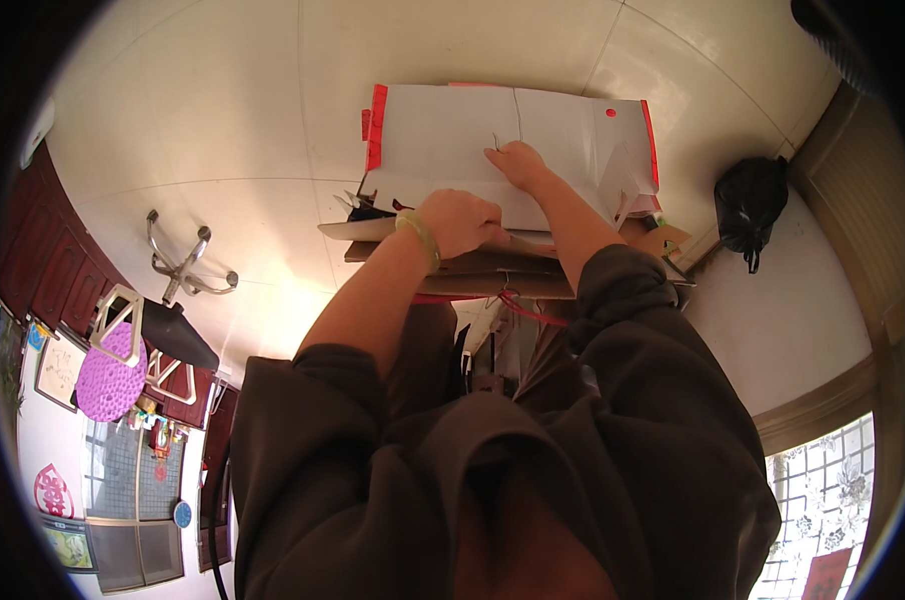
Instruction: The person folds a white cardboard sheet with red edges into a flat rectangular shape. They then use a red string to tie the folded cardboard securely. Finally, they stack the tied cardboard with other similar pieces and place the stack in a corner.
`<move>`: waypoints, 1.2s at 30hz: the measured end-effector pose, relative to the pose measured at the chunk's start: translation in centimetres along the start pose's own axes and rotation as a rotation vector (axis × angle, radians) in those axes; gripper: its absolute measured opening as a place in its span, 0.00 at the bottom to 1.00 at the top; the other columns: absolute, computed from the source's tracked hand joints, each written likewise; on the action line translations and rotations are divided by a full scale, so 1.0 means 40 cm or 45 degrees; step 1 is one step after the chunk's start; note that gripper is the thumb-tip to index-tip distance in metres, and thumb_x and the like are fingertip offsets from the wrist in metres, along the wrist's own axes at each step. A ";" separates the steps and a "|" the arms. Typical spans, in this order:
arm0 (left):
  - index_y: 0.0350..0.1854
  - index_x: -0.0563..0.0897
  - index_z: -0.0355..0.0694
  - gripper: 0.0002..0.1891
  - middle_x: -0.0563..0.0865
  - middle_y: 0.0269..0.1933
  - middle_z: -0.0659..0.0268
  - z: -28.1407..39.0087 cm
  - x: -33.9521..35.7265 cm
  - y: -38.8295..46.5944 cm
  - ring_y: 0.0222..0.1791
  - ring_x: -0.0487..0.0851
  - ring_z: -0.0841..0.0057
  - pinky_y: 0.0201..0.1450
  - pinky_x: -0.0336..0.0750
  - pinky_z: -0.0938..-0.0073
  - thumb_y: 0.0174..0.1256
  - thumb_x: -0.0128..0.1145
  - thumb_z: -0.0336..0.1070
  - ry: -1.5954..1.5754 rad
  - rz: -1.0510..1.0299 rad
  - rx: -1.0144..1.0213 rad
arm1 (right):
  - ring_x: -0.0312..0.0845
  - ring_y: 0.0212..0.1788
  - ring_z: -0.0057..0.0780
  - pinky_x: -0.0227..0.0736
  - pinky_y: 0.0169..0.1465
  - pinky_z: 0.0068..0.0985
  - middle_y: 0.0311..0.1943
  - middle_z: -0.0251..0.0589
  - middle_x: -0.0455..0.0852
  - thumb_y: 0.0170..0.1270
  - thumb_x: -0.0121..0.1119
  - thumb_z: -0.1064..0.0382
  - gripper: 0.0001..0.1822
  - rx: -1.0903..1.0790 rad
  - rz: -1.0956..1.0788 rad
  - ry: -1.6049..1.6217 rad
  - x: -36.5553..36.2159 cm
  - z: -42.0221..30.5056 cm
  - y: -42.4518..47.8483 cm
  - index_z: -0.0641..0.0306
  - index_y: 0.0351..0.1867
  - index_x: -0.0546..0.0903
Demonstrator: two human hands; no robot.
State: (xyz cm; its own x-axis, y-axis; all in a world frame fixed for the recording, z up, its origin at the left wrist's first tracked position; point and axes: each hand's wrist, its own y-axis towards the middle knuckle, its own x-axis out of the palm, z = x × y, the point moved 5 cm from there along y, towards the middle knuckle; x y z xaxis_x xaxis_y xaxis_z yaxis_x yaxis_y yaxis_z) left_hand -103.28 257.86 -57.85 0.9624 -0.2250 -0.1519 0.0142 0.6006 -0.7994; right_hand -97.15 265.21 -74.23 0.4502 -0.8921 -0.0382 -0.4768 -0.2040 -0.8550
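Observation:
A bundle of flattened cardboard stands before me, with a large white sheet [445, 135] with red edges on its far side. A thin string [518, 112] runs down over the white sheet. My right hand [518, 165] pinches this string against the sheet, and a short loose end sticks up beside the thumb. My left hand [460, 223], with a pale green bangle [421, 238] at the wrist, is curled over the upper edges of the brown cardboard [475, 262]. Whether its fingers grip cardboard or string is hidden. Below hangs a red strap [531, 309].
A tied black plastic bag [751, 202] lies on the tiled floor to the right, near a wooden frame. To the left are an office chair's metal base [186, 266] and a purple stool seat [112, 373]. Torn cardboard flaps [655, 236] stick out at the bundle's right.

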 end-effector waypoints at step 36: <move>0.41 0.80 0.42 0.15 0.82 0.41 0.64 0.070 -0.038 -0.115 0.43 0.80 0.64 0.43 0.71 0.63 0.53 0.64 0.42 -0.064 0.288 0.332 | 0.76 0.33 0.52 0.69 0.41 0.42 0.26 0.54 0.81 0.64 0.48 0.43 0.27 0.039 0.143 0.256 -0.008 -0.002 -0.030 0.67 0.21 0.79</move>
State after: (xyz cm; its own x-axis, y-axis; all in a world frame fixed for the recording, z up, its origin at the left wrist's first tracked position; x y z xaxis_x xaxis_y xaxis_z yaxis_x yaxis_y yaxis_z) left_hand -104.03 257.61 -52.31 0.9612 -0.0292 -0.2742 -0.1387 0.8083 -0.5722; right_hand -96.78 265.71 -73.16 0.2346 -0.9716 -0.0326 -0.4906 -0.0894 -0.8668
